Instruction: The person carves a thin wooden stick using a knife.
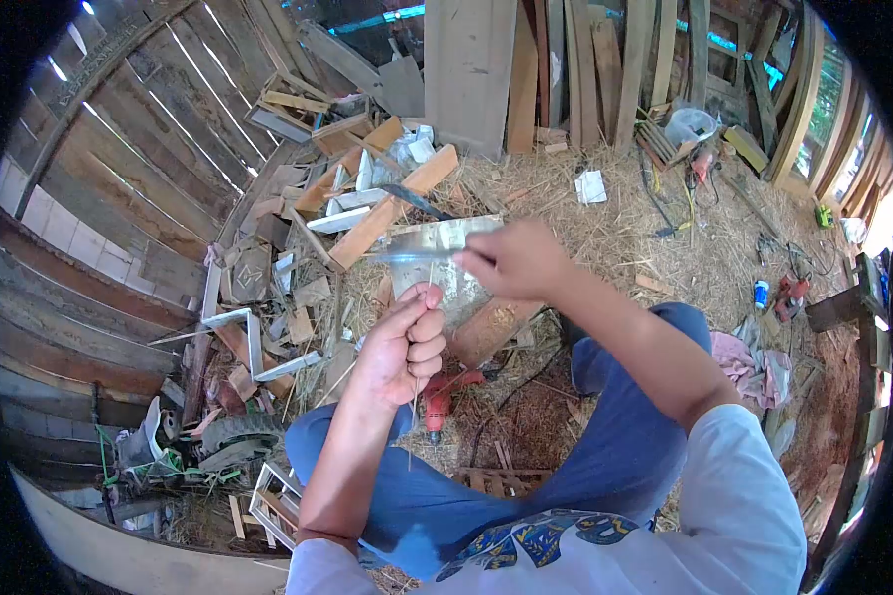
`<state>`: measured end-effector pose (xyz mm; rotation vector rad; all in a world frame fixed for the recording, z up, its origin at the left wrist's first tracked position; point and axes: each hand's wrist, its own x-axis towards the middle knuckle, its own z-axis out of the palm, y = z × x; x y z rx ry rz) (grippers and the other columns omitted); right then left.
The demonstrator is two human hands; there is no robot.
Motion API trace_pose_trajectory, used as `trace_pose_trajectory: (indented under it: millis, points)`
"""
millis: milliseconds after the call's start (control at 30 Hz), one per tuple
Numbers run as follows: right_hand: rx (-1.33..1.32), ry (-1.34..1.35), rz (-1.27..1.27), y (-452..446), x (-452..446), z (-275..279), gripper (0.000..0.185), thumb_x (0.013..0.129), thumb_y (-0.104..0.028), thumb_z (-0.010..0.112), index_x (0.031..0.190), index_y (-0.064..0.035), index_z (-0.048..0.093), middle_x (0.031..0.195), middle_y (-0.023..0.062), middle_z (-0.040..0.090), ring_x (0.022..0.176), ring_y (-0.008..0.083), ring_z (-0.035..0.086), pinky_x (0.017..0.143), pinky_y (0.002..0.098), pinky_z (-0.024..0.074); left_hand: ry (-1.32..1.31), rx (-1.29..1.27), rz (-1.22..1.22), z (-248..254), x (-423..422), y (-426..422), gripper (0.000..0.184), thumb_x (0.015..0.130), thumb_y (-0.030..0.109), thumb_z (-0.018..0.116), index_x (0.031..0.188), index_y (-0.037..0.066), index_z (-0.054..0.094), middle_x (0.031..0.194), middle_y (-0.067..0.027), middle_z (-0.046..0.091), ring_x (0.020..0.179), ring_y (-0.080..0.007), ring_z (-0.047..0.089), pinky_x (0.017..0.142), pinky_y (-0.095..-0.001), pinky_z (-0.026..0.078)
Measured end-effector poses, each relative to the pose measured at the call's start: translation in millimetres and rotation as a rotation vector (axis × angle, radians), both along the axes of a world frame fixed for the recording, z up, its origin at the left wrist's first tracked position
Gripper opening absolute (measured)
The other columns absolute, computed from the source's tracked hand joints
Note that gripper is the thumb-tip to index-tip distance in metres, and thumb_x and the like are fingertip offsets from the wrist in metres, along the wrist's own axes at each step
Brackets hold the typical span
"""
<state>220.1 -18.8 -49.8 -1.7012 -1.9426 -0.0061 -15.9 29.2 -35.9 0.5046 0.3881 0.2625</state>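
Observation:
My left hand (404,347) is closed around a thin pale strip (412,421), whose ends stick out above and below the fist. To the upper right, my right hand (511,260) is closed, with a blurred blade (417,255) extending left from it, just above my left fingertips. Its handle is hidden in my fist. Behind both hands stands a metal-topped block (446,283) on a thick piece of wood (491,332). A red power tool (439,402) lies on the ground below my left hand.
Scrap wood (397,208) is piled at the left, near a white frame (253,342). Tall boards (471,74) lean at the back. A blue can (761,294), another red tool (791,297) and a pink cloth (732,362) lie at the right. Straw covers the floor.

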Motion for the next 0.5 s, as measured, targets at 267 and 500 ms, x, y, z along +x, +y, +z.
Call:
trace_pose_trajectory:
  millis: [267,500]
  points:
    - [-0.026,0.16,-0.168,16,24,-5,0.048,0.099,-0.05,0.053,0.077,-0.009,0.067,0.07,0.016,0.067,0.066,0.0383,0.067,0.062,0.0515,0.0524,0.055,0.105,0.04,0,1,2,0.009,0.109,0.023,0.045,0.104,0.016,0.049,0.064,0.0092,0.027,0.045,-0.0022,0.021,0.038,-0.0202,0.014]
    - [-0.057,0.099,-0.032,1,-4,-4,0.043,0.095,-0.05,0.058,0.076,-0.0129,0.067,0.063,0.0132,0.064,0.06,0.0376,0.065,0.058,0.0501,0.0517,0.148,0.174,0.083,4,2,-6,0.009,0.109,0.023,0.045,0.106,0.017,0.052,0.063,0.0092,0.027,0.045,-0.0018,0.021,0.038,-0.0204,0.014]
